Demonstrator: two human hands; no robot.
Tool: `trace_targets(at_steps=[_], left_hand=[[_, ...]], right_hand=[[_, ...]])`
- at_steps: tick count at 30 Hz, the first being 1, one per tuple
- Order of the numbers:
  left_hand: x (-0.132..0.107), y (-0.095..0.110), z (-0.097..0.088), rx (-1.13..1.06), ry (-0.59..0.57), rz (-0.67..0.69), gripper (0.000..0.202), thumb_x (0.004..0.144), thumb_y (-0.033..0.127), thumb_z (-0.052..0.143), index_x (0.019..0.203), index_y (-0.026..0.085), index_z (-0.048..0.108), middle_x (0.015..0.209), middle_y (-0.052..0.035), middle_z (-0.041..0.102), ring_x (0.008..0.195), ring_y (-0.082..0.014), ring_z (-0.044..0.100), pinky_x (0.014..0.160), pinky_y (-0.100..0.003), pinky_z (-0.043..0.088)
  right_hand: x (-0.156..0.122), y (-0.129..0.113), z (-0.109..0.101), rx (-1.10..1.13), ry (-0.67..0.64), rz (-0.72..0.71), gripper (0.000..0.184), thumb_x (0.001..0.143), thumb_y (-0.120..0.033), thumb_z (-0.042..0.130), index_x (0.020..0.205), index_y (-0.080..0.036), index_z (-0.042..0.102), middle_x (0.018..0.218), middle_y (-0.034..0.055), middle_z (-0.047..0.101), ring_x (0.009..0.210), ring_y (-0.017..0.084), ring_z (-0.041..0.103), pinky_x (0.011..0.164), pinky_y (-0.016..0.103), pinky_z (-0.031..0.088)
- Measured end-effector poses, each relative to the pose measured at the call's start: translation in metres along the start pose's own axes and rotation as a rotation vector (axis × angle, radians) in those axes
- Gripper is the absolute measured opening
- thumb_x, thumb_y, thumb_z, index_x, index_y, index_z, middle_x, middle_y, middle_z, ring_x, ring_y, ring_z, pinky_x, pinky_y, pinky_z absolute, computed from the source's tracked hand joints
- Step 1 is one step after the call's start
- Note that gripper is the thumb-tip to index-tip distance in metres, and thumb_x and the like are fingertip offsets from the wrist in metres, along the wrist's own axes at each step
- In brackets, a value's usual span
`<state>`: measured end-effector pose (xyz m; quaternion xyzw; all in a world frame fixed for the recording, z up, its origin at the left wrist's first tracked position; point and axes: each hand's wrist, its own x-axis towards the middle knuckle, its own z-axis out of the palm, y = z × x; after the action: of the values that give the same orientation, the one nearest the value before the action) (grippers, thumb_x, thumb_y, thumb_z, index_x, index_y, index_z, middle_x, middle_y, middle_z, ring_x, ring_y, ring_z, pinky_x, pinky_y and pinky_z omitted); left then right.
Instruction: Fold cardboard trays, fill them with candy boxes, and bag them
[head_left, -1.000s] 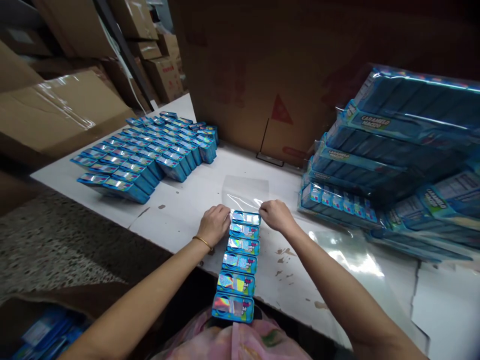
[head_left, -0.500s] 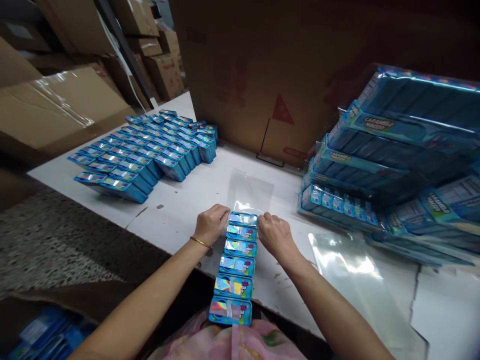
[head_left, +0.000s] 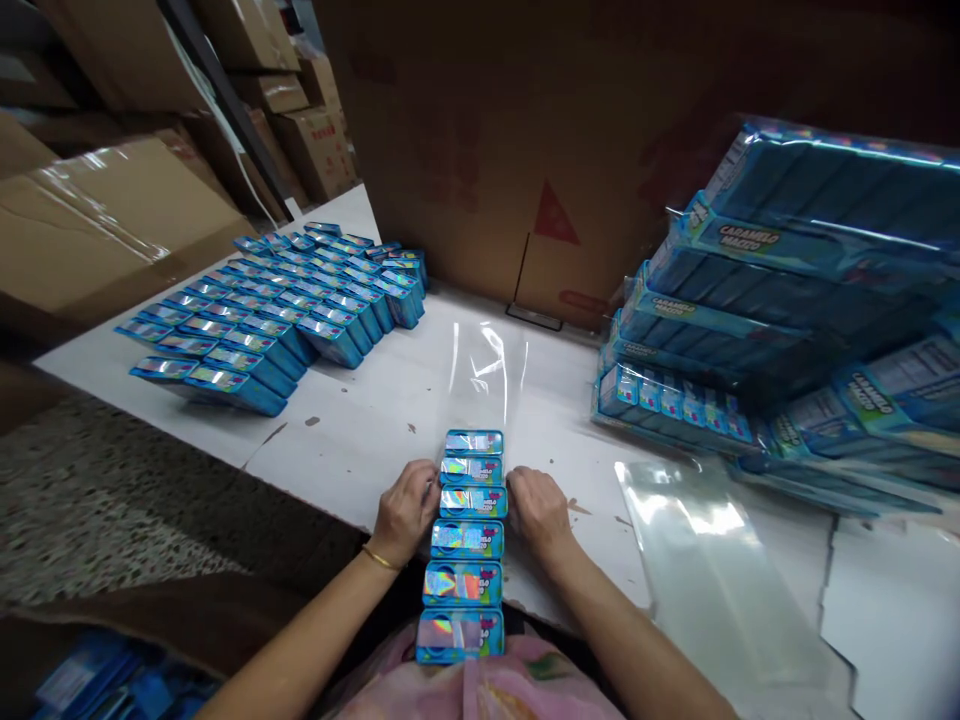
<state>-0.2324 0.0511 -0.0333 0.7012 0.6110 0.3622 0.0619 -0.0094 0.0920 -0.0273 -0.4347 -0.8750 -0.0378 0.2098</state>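
Note:
A row of several small blue candy boxes [head_left: 468,540] runs from the front of my body up onto the table, with shiny tops facing me. The far end of the row sits in the mouth of a clear plastic bag [head_left: 480,365], which stretches away flat over the table. My left hand [head_left: 405,510] is closed at the left side of the row, fingertips pinching the bag's edge. On the right side my right hand [head_left: 538,508] is closed too, its fingers curled against the bag's other edge. The film between the fingers is hard to see.
Many blue boxes [head_left: 300,300] stand grouped at the left. Stacked wrapped display packs [head_left: 735,290] rise at the right, with flat clear bags [head_left: 720,560] in front. A large cardboard carton [head_left: 480,150] backs the white table [head_left: 360,420]. More blue packs [head_left: 97,670] lie lower left.
Both hands have moved toward my body along the row, drawing the bag's edges over the far boxes. The bag now looks stretched out longer and more creased.

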Motion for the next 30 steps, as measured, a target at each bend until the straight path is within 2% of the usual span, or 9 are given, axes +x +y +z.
trace_targets(at_steps=[3, 7, 13, 16, 20, 23, 25, 27, 30], left_hand=[[0.003, -0.003, 0.012, -0.060, -0.017, -0.204, 0.010, 0.082, 0.027, 0.043, 0.088, 0.019, 0.046, 0.081, -0.0039, 0.060, 0.075, -0.0142, 0.060, 0.067, -0.025, 0.048], [0.013, -0.005, 0.016, -0.031, -0.105, -0.320, 0.018, 0.083, 0.032, 0.042, 0.094, 0.020, 0.048, 0.076, -0.0011, 0.063, 0.067, -0.0141, 0.061, 0.059, -0.023, 0.044], [0.015, -0.010, 0.006, 0.249, -0.332, -0.083, 0.023, 0.085, 0.030, 0.036, 0.080, 0.020, 0.055, 0.073, -0.0030, 0.062, 0.065, -0.0149, 0.059, 0.056, -0.023, 0.040], [-0.003, -0.007, -0.005, 0.283, -0.418, 0.048, 0.022, 0.085, 0.028, 0.036, 0.078, 0.019, 0.055, 0.069, -0.0033, 0.061, 0.063, -0.0147, 0.059, 0.056, -0.022, 0.040], [-0.031, 0.005, -0.022, 0.281, -0.485, 0.084, 0.021, 0.085, 0.027, 0.036, 0.081, 0.018, 0.054, 0.072, -0.0046, 0.062, 0.062, -0.0155, 0.060, 0.054, -0.024, 0.043], [-0.036, 0.012, -0.028, 0.238, -0.435, 0.040, 0.020, 0.086, 0.027, 0.035, 0.091, 0.019, 0.052, 0.076, -0.0037, 0.063, 0.062, -0.0143, 0.060, 0.053, -0.023, 0.043], [-0.030, 0.014, -0.029, 0.226, -0.337, -0.031, 0.018, 0.086, 0.029, 0.036, 0.092, 0.019, 0.050, 0.075, -0.0028, 0.062, 0.061, -0.0134, 0.060, 0.053, -0.022, 0.042], [-0.021, 0.014, -0.028, 0.225, -0.245, -0.061, 0.016, 0.085, 0.030, 0.039, 0.089, 0.019, 0.049, 0.071, -0.0012, 0.061, 0.058, -0.0125, 0.059, 0.052, -0.022, 0.042], [-0.012, 0.012, -0.028, 0.190, -0.184, 0.038, 0.012, 0.084, 0.028, 0.043, 0.088, 0.018, 0.048, 0.071, -0.0009, 0.059, 0.061, -0.0115, 0.058, 0.057, -0.021, 0.042]], right_hand=[[0.001, -0.002, 0.015, 0.026, -0.074, 0.163, 0.015, 0.084, -0.019, 0.039, 0.083, -0.017, 0.053, 0.072, 0.0032, 0.054, 0.067, 0.014, 0.045, 0.063, 0.026, 0.029], [0.005, 0.000, 0.022, 0.024, -0.155, 0.183, 0.015, 0.083, -0.019, 0.042, 0.072, -0.018, 0.053, 0.069, 0.0021, 0.055, 0.066, 0.014, 0.046, 0.063, 0.025, 0.027], [0.002, 0.008, 0.017, 0.036, -0.191, 0.015, 0.013, 0.081, -0.019, 0.045, 0.070, -0.017, 0.054, 0.070, 0.0028, 0.056, 0.067, 0.014, 0.044, 0.063, 0.026, 0.025], [-0.016, 0.003, 0.006, 0.099, -0.167, -0.082, 0.014, 0.079, -0.020, 0.046, 0.067, -0.017, 0.052, 0.066, 0.0025, 0.054, 0.066, 0.014, 0.043, 0.063, 0.028, 0.025], [-0.040, -0.013, -0.013, 0.148, -0.161, -0.039, 0.014, 0.078, -0.019, 0.045, 0.064, -0.018, 0.050, 0.063, 0.0017, 0.052, 0.064, 0.015, 0.042, 0.064, 0.029, 0.026], [-0.041, -0.023, -0.020, 0.109, -0.144, 0.075, 0.016, 0.079, -0.018, 0.044, 0.064, -0.018, 0.049, 0.064, 0.0018, 0.052, 0.063, 0.015, 0.042, 0.064, 0.029, 0.027], [-0.035, -0.026, -0.020, 0.057, -0.098, 0.152, 0.018, 0.082, -0.020, 0.042, 0.067, -0.018, 0.050, 0.064, 0.0020, 0.052, 0.063, 0.015, 0.043, 0.063, 0.029, 0.027], [-0.026, -0.025, -0.018, 0.023, -0.058, 0.142, 0.020, 0.084, -0.023, 0.040, 0.069, -0.018, 0.051, 0.064, 0.0018, 0.052, 0.062, 0.014, 0.043, 0.063, 0.028, 0.026], [-0.016, -0.019, -0.017, -0.012, -0.040, 0.055, 0.021, 0.086, -0.023, 0.039, 0.070, -0.019, 0.052, 0.062, 0.0007, 0.051, 0.059, 0.013, 0.043, 0.061, 0.028, 0.026]])
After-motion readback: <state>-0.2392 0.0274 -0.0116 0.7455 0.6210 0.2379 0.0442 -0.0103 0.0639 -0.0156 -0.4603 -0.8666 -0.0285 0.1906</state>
